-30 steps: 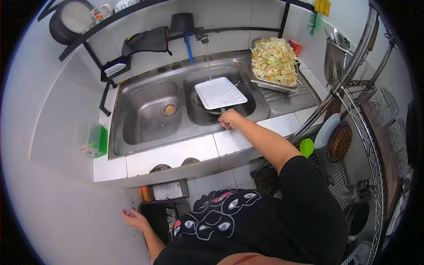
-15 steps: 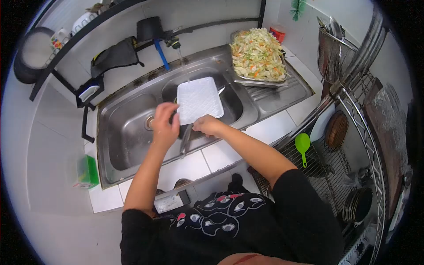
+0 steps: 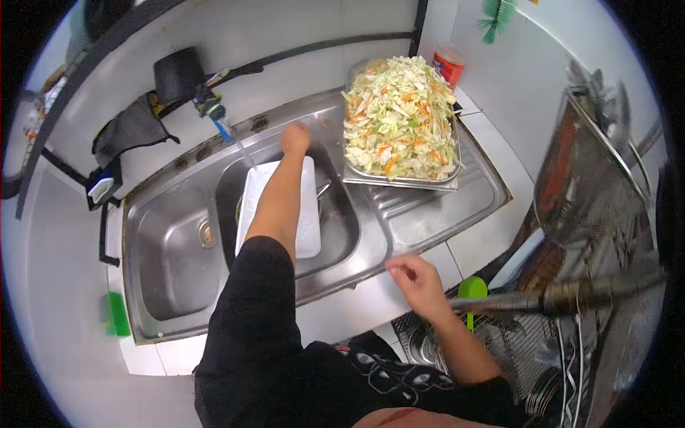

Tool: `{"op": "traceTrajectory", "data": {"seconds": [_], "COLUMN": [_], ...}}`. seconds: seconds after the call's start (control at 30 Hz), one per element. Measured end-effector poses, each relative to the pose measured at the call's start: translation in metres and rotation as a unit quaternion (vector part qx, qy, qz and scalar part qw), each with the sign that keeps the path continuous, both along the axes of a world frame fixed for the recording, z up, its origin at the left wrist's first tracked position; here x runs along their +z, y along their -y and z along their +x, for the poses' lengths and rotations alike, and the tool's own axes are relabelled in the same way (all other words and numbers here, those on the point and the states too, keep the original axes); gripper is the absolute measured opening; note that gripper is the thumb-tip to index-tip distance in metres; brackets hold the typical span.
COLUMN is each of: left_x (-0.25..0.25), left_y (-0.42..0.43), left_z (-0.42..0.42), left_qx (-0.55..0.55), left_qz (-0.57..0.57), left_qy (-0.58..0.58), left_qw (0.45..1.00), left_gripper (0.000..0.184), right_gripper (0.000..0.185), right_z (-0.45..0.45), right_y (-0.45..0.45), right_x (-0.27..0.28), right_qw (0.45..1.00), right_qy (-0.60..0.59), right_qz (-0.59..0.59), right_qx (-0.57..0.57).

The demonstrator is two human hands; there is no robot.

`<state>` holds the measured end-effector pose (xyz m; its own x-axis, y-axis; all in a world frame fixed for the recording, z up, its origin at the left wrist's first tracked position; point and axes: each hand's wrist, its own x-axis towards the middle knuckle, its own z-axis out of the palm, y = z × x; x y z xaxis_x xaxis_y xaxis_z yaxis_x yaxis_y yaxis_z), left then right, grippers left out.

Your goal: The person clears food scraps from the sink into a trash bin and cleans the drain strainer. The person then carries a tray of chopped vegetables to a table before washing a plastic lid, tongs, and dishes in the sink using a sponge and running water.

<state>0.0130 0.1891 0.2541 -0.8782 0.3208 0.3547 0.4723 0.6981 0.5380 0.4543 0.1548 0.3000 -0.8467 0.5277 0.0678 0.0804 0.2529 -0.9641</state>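
A white textured rectangular tray (image 3: 308, 214) lies over the deeper sink basin (image 3: 342, 228), with a utensil's metal end (image 3: 323, 187) showing beside it. My left hand (image 3: 295, 138) reaches across the tray to the back of the basin. Its fingers are curled, and what they hold, if anything, is hidden. My left forearm covers part of the tray. Out in front of the counter's edge, my right hand (image 3: 419, 287) hangs with thumb and fingers loosely apart, nothing visible between them. Water runs from the faucet (image 3: 212, 108) onto the tray's back left corner.
A heaped pan of shredded cabbage and carrot (image 3: 403, 121) stands on the drainboard (image 3: 471, 182). To the right are a wire rack (image 3: 514, 357), a green ladle-like scoop (image 3: 472, 288) and a utensil basket (image 3: 592, 164). A red-labelled tub (image 3: 449, 65) sits behind the pan.
My left hand has moved from the tray's left side to the back of the basin. My right hand has left the tray's front edge and drawn back right. The view has turned right.
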Motion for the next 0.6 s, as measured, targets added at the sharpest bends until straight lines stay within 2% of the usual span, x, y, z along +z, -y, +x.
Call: {"op": "traceTrajectory", "data": {"seconds": [0.1, 0.13, 0.23, 0.3, 0.5, 0.6], "left_x": [-0.015, -0.021, 0.005, 0.002, -0.013, 0.001], "left_y": [-0.034, -0.042, -0.057, -0.066, -0.072, -0.076], "left_z": [-0.029, -0.033, -0.018, -0.024, -0.038, -0.059], "left_qx": [0.011, 0.023, 0.049, 0.055, -0.029, -0.033], "left_qz": [-0.052, -0.064, -0.078, -0.066, -0.101, 0.143], "left_qy": [-0.051, -0.029, 0.009, 0.014, -0.052, -0.082], "left_qw": [0.997, 0.997, 0.996, 0.996, 0.993, 0.986], "left_gripper": [0.028, 0.028, 0.028, 0.027, 0.023, 0.024], "right_gripper": [0.013, 0.012, 0.011, 0.012, 0.012, 0.012], "right_z": [0.000, -0.001, -0.006, -0.005, -0.008, -0.008], "right_y": [-0.005, -0.004, -0.005, -0.007, -0.007, -0.008], "right_x": [-0.007, -0.007, -0.010, -0.013, -0.016, -0.015], "right_qw": [1.000, 1.000, 0.996, 0.998, 0.994, 0.993], "right_qy": [-0.012, -0.015, -0.057, -0.033, -0.043, -0.044], "right_qz": [-0.006, 0.010, 0.063, 0.053, 0.098, 0.107], "right_qx": [-0.016, -0.005, 0.007, 0.014, 0.010, 0.015]}}
